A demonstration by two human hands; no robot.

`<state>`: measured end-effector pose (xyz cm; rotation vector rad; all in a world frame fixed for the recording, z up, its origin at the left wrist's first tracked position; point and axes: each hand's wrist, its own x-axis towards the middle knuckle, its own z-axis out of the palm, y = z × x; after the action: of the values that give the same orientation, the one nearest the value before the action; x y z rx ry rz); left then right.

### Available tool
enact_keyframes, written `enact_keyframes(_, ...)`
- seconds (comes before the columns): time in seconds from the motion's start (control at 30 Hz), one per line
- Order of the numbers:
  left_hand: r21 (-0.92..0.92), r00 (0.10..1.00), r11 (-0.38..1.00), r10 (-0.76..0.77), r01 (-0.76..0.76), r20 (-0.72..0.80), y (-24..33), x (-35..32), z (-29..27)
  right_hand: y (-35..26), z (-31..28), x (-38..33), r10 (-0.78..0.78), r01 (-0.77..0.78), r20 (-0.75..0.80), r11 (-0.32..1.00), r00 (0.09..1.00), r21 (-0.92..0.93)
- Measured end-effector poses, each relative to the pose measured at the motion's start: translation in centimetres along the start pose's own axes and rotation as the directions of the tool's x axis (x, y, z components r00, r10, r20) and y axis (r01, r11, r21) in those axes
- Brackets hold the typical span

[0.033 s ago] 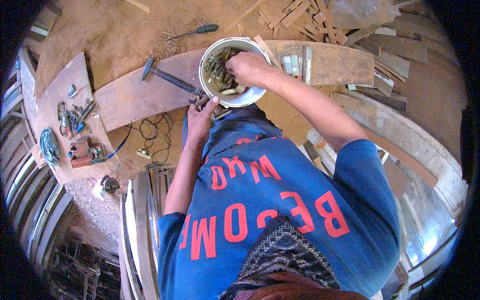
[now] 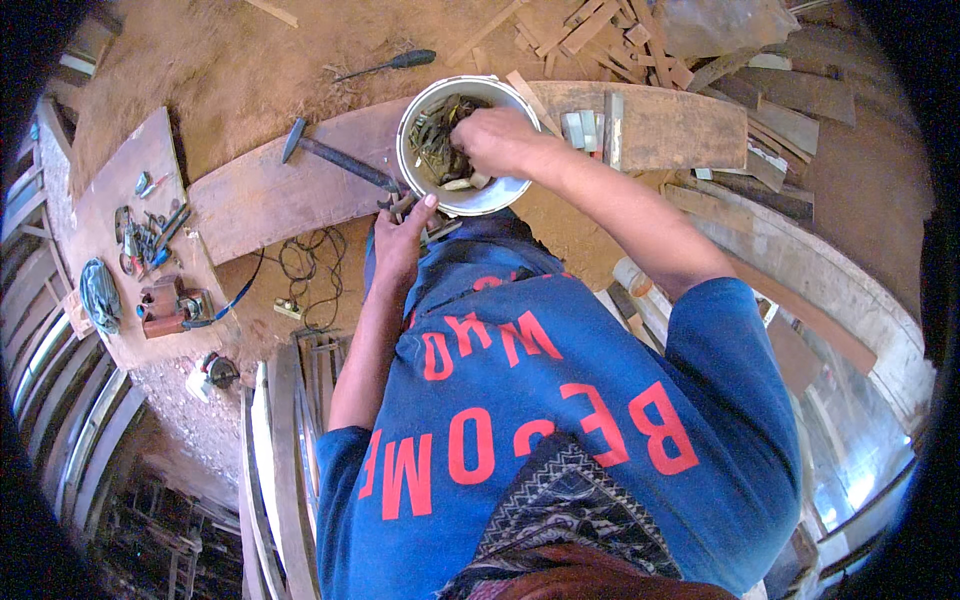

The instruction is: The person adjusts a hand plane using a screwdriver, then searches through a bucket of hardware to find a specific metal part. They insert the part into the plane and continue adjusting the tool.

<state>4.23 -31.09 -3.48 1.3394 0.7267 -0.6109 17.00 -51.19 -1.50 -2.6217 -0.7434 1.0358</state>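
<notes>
A round white bucket (image 2: 512,196) stands at the plank's front edge, close before my lap. Inside lies a tangle of thin, dark and yellowish metal pieces (image 2: 437,140), perhaps nails. My right hand (image 2: 495,143) reaches in over the right rim, fingers curled down among them; its fingertips are hidden. Below the bucket's left side, my left hand (image 2: 400,238) is closed with the thumb up, against a dark metal piece (image 2: 401,206) whose kind I cannot make out. Left of the bucket a hammer (image 2: 345,163) lies across the plank, its head pointing away from me.
The long wooden plank (image 2: 270,195) runs across before me, with small grey blocks (image 2: 581,130) on its right. A dark-handled tool (image 2: 400,60) lies on the dirt beyond. Left, a board (image 2: 130,340) bears a red power tool (image 2: 165,305); a cable (image 2: 312,265) coils nearby. Wood scraps (image 2: 590,35) pile up far right.
</notes>
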Motion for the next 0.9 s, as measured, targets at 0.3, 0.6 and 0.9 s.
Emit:
enact_keyframes(0.3, -0.003, 1.0, 1.0, 0.008, -0.008, -0.03, 1.6, -0.9, 0.7, -0.2, 3.4, -0.4, -0.263, 0.219, -0.199, 0.951, 0.944, -0.218)
enact_keyframes(0.6, -0.051, 1.0, 0.999, -0.006, 0.006, 0.003, 0.7, -0.5, 0.4, 0.0, -1.7, -1.6, -0.146, 0.116, -0.287, 0.986, 0.947, -0.117)
enact_keyframes(0.9, -0.021, 0.999, 0.999, -0.029, 0.03, 0.015, 1.2, -0.8, 0.3, -2.0, -0.4, -0.5, 0.017, -0.024, -0.181, 0.999, 0.983, -0.038)
